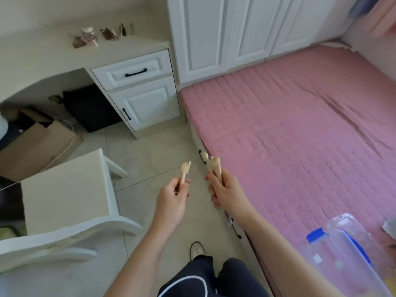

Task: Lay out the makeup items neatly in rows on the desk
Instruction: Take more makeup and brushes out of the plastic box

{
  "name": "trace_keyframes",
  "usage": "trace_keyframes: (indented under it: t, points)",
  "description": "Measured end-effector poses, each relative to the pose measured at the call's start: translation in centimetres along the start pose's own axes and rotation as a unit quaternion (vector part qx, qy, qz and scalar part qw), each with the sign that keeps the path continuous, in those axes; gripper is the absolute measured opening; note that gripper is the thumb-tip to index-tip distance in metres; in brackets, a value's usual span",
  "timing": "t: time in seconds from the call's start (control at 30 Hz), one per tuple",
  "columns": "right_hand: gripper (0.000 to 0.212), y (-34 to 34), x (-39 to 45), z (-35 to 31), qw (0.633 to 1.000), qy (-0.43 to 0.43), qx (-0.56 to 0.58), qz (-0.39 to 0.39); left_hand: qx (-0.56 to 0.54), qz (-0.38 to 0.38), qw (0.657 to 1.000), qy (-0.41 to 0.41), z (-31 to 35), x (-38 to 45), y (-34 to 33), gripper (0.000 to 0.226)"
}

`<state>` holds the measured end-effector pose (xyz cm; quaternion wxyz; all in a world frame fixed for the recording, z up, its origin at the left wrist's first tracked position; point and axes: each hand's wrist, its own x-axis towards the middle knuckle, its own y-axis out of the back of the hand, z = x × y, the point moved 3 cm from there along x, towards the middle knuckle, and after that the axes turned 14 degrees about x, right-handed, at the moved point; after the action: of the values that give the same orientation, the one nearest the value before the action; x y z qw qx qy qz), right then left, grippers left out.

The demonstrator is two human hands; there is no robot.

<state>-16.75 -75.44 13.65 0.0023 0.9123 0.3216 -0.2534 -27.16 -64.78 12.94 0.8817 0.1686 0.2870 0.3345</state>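
Observation:
My left hand grips pale makeup brushes by their handles, heads pointing up. My right hand grips another bunch of pale makeup brushes the same way. Both hands hover over the tiled floor between the chair and the bed. Far off, on the cream desk, a small group of makeup items stands near the back wall, blurred.
A white chair stands left of my hands. Drawers sit under the desk's right end, with a cardboard box beneath it. The pink bed fills the right; a clear plastic box with blue clips lies on its near corner.

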Motion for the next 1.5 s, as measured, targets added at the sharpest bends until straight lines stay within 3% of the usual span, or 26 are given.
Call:
trace_keyframes:
  t: [0.2,0.47,0.77,1.07,1.5]
  points:
    - [0.02,-3.7,4.2,-1.8,0.996,0.028,-0.074,-0.037,-0.054,-0.002,0.999,0.005,0.5,3.6,2.8,0.014]
    - [0.029,-5.7,12.1,-4.5,0.996,-0.019,-0.065,-0.05,-0.049,0.035,0.998,0.03,3.2,10.7,3.9,0.024]
    - [0.013,-5.0,23.4,-9.9,0.987,-0.021,-0.131,-0.087,-0.096,0.093,0.987,0.085,7.7,20.2,4.0,0.018]
    - [0.021,-6.5,31.9,-12.7,0.974,-0.058,-0.178,-0.125,-0.097,0.129,0.981,0.106,10.4,28.2,5.4,0.016]
    - [0.021,-16.6,43.9,-18.0,0.978,-0.074,-0.146,-0.126,-0.091,0.136,0.981,0.104,11.2,43.3,14.4,0.023]
